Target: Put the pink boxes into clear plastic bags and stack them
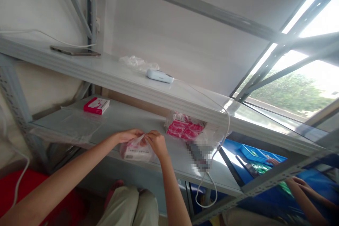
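Observation:
At the front edge of the lower shelf, a transparent plastic bag holds white and pink boxes with dark print. My left hand pinches the gathered top of this bag from the left. From the right, my right hand grips the same bunched neck, its fingers close to the left hand's. The exact fingertip hold is partly hidden. Behind and to the right lies another plastic-wrapped bundle of pink boxes. A single pink and white box rests farther back on the left, beside a flat plastic bag.
On the upper shelf are a phone, crumpled plastic and a pale handheld device. A white cable hangs over the shelf edge at right. Another person's hands are near blue bins.

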Action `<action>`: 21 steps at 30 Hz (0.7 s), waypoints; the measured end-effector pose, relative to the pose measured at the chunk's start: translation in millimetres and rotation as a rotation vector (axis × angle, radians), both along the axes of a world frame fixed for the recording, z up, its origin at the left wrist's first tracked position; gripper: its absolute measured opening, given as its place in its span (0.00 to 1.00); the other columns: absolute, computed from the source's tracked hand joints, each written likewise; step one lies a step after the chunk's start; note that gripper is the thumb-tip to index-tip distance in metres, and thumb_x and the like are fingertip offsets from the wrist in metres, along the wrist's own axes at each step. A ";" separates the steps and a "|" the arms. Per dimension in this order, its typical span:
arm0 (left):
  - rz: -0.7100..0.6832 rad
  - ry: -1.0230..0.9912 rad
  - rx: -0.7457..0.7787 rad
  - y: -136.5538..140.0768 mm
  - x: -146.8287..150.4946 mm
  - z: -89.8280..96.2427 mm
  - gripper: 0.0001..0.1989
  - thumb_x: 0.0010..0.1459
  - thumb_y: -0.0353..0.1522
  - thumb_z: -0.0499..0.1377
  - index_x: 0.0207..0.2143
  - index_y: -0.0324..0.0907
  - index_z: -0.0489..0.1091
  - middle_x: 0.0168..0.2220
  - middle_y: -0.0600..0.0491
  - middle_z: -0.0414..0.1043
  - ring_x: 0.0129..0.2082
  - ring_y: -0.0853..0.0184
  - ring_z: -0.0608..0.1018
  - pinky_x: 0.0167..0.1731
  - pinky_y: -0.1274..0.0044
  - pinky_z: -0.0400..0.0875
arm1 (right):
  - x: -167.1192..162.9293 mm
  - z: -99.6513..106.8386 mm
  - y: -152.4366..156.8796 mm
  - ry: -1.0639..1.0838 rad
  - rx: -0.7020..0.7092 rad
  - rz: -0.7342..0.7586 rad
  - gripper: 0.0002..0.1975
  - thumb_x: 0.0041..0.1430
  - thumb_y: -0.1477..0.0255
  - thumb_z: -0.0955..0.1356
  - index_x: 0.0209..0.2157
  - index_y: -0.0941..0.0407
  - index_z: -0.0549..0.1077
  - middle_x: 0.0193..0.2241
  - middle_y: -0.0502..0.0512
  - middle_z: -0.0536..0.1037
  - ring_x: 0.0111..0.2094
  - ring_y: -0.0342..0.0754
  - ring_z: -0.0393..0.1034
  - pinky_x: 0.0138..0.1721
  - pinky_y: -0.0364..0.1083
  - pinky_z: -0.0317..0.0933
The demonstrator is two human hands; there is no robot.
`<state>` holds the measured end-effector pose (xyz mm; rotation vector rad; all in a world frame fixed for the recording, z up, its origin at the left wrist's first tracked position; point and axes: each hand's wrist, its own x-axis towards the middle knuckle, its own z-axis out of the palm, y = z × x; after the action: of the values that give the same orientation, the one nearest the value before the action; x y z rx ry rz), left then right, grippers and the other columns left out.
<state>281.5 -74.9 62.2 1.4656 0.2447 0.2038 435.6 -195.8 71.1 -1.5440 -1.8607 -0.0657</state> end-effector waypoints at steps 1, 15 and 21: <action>-0.010 -0.001 -0.007 -0.9 0.8 0.0 0.12 0.39 0.26 0.62 0.31 0.39 0.77 0.30 0.50 0.77 0.25 0.68 0.75 0.29 0.77 0.69 | -0.2 -2.4 0.8 -0.033 0.020 -0.013 0.12 0.62 0.69 0.63 0.34 0.51 0.80 0.30 0.54 0.78 0.36 0.48 0.69 0.39 0.44 0.60; 0.503 -0.089 0.669 21.5 5.2 -19.2 0.08 0.51 0.31 0.57 0.25 0.40 0.76 0.25 0.51 0.75 0.27 0.65 0.74 0.31 0.75 0.68 | -6.1 -19.0 -9.4 0.138 0.213 -0.045 0.12 0.63 0.69 0.63 0.39 0.48 0.79 0.36 0.54 0.78 0.38 0.50 0.67 0.40 0.47 0.59; 0.439 0.113 1.546 47.4 -31.5 -35.4 0.11 0.55 0.23 0.54 0.32 0.43 0.75 0.32 0.50 0.74 0.39 0.61 0.73 0.44 0.71 0.64 | -17.0 -54.6 -39.4 0.237 0.293 -0.231 0.12 0.62 0.71 0.64 0.28 0.51 0.77 0.32 0.49 0.79 0.36 0.47 0.71 0.46 0.49 0.52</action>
<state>250.1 -27.5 26.8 2.9448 0.5600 0.7790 418.6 -235.2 16.5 -1.4823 -1.4151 -0.2395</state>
